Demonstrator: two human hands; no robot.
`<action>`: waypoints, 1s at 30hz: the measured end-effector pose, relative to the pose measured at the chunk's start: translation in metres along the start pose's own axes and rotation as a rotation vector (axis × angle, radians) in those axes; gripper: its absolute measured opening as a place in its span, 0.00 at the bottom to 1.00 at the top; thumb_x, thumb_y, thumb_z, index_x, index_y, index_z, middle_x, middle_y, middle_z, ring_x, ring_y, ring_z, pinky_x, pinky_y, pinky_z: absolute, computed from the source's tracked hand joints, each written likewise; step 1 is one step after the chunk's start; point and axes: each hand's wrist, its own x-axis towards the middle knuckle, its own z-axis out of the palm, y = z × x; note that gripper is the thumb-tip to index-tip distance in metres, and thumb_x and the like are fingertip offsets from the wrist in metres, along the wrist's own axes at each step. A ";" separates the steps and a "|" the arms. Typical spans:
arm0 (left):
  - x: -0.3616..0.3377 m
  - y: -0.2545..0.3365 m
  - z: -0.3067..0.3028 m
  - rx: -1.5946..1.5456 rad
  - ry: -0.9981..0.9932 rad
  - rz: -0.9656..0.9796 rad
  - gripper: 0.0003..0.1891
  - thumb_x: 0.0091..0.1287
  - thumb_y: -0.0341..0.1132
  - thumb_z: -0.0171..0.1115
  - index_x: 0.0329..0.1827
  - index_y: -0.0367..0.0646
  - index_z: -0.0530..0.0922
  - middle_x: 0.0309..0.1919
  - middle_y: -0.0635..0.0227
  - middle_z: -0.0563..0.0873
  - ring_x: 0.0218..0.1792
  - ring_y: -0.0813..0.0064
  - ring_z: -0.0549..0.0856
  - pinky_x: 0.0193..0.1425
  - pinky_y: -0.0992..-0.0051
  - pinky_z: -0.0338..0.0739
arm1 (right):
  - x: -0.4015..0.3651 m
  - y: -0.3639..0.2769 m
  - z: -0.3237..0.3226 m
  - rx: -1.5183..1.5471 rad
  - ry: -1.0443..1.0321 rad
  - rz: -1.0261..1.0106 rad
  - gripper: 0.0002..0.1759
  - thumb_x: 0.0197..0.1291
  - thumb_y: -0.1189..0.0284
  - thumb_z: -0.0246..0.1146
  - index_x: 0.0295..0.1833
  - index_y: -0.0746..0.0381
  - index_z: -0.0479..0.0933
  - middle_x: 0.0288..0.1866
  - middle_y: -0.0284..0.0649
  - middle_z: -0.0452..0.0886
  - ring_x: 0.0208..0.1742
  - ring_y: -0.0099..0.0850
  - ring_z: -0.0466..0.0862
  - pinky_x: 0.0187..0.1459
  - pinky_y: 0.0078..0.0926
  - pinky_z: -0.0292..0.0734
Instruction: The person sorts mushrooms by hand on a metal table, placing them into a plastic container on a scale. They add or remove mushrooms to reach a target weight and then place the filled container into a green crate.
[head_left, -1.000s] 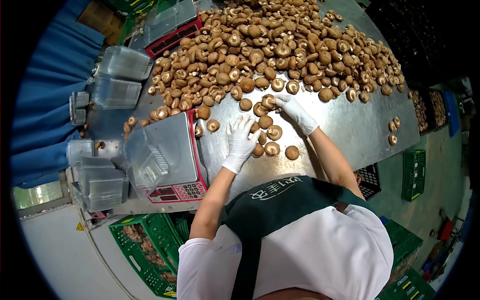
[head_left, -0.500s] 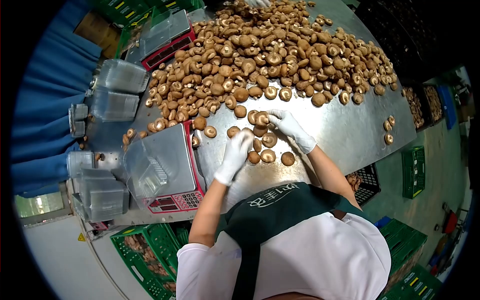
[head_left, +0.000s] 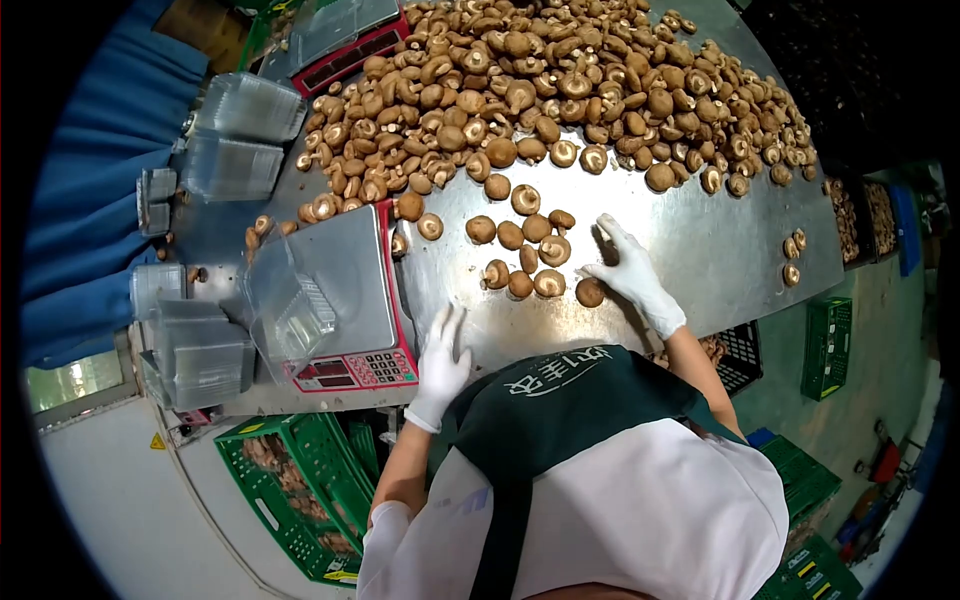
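My left hand [head_left: 440, 365], in a white glove, is near the table's front edge beside the scale, its fingers apart and nothing in them. My right hand [head_left: 632, 275], gloved too, is spread just right of a loose group of shiitake mushrooms [head_left: 537, 228] on the metal table [head_left: 690, 240]. One brown mushroom cap [head_left: 589, 292] lies right below its thumb, apart from the others. Some mushrooms in the group show pale undersides, others brown caps. Behind them rises a large heap of shiitake mushrooms [head_left: 520, 95].
A red-edged digital scale [head_left: 345, 290] at left carries a clear plastic tray [head_left: 300, 325]. Stacked clear trays [head_left: 232, 165] stand farther left, and another scale [head_left: 345, 55] is behind. Green crates [head_left: 290, 490] with mushrooms sit below the table. Three mushrooms [head_left: 792, 258] lie near the right edge.
My left hand has drawn back from the mushrooms toward the front edge. My right hand has let go of a mushroom and moved right and down. The small group is spread more loosely.
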 end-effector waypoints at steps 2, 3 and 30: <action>0.025 0.008 -0.001 -0.018 0.051 0.011 0.41 0.51 0.29 0.69 0.71 0.42 0.61 0.72 0.50 0.57 0.71 0.53 0.61 0.72 0.66 0.60 | -0.018 0.003 -0.009 -0.137 -0.071 -0.007 0.54 0.38 0.57 0.76 0.72 0.59 0.58 0.72 0.49 0.63 0.65 0.45 0.71 0.64 0.34 0.69; 0.038 0.002 0.004 0.012 0.051 0.025 0.51 0.46 0.37 0.75 0.74 0.45 0.54 0.72 0.47 0.53 0.71 0.47 0.58 0.71 0.62 0.61 | -0.028 -0.003 -0.015 -0.197 -0.114 0.025 0.58 0.36 0.55 0.77 0.73 0.60 0.55 0.73 0.51 0.60 0.65 0.46 0.71 0.63 0.34 0.70; 0.221 0.014 0.036 0.131 0.010 0.327 0.52 0.38 0.48 0.74 0.72 0.55 0.59 0.72 0.55 0.56 0.59 0.52 0.76 0.55 0.62 0.77 | 0.128 -0.023 0.020 -0.068 -0.258 -0.273 0.53 0.38 0.61 0.77 0.72 0.52 0.58 0.70 0.47 0.65 0.65 0.43 0.72 0.61 0.31 0.71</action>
